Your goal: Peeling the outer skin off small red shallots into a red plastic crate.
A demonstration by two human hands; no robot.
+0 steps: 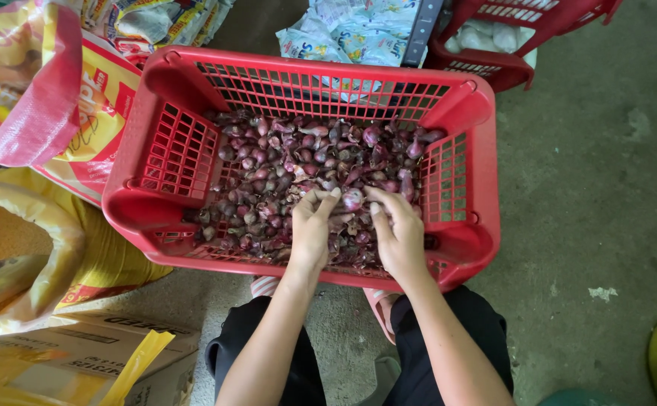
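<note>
Shallot (352, 199) pinched between fingertips of left hand (311, 229) and right hand (398, 234) over red basket (479, 225), mid-sorting; next, probably peeling or setting aside.

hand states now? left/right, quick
Left hand: fingers pinched on one shallot over the red basket.
Right hand: fingertips on the same shallot, grip partly hidden.
</note>
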